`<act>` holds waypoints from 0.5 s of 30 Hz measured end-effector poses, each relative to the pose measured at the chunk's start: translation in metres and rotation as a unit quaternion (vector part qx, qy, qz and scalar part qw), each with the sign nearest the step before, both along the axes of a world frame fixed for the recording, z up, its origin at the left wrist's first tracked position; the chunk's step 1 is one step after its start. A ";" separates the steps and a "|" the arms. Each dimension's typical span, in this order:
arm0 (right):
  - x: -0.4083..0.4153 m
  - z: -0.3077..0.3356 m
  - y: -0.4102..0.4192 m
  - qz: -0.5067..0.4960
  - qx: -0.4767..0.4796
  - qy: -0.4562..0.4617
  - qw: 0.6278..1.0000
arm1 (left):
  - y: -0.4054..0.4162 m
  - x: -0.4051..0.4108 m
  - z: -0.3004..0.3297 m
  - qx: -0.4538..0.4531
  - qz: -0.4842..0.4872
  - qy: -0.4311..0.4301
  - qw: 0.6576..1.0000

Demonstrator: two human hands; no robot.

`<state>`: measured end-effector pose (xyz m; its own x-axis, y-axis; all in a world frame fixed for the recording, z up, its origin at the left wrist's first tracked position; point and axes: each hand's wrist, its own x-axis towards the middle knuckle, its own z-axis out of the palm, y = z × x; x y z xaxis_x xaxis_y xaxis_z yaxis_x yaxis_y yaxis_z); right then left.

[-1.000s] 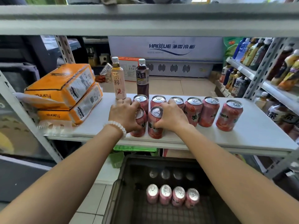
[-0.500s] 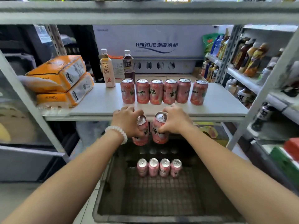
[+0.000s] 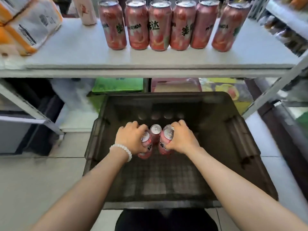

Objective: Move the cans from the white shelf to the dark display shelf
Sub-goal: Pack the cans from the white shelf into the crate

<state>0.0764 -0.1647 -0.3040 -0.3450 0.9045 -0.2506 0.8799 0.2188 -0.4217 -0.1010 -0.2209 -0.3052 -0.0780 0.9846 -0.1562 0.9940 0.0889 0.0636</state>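
Both hands are down inside the dark display shelf [image 3: 246, 142], a black crate-like bin with a grid floor. My left hand [image 3: 131, 139], with a white bead bracelet, grips a pink can [image 3: 145, 147]. My right hand [image 3: 180, 139] grips another pink can [image 3: 165, 144]. Between the two stands one can [image 3: 155, 130] of the row in the bin; the hands hide the others. Several pink cans [image 3: 160, 25] stand in a row on the white shelf [image 3: 83, 54] above.
Orange-and-white packs [image 3: 25, 27] sit on the white shelf's left end, with a pale bottle [image 3: 86, 12] beside them. Slanted metal shelf posts [image 3: 275, 90] flank the bin. Green and pink packages [image 3: 116, 85] lie under the shelf behind it. Tiled floor surrounds the bin.
Both hands have carried their cans from the white shelf's front edge down into the dark bin, next to the row standing there. The camera has tilted down and moved closer.
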 end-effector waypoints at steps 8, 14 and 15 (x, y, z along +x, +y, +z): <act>-0.028 -0.089 0.024 0.041 -0.083 -0.027 0.995 | 0.019 -0.011 -0.097 -0.097 0.037 -0.032 0.994; -0.046 -0.135 0.037 0.065 -0.063 -0.020 0.996 | 0.033 -0.014 -0.143 -0.029 0.058 -0.017 0.998; -0.047 -0.142 0.039 0.065 -0.059 -0.023 0.996 | 0.035 -0.016 -0.151 -0.017 0.060 -0.017 0.998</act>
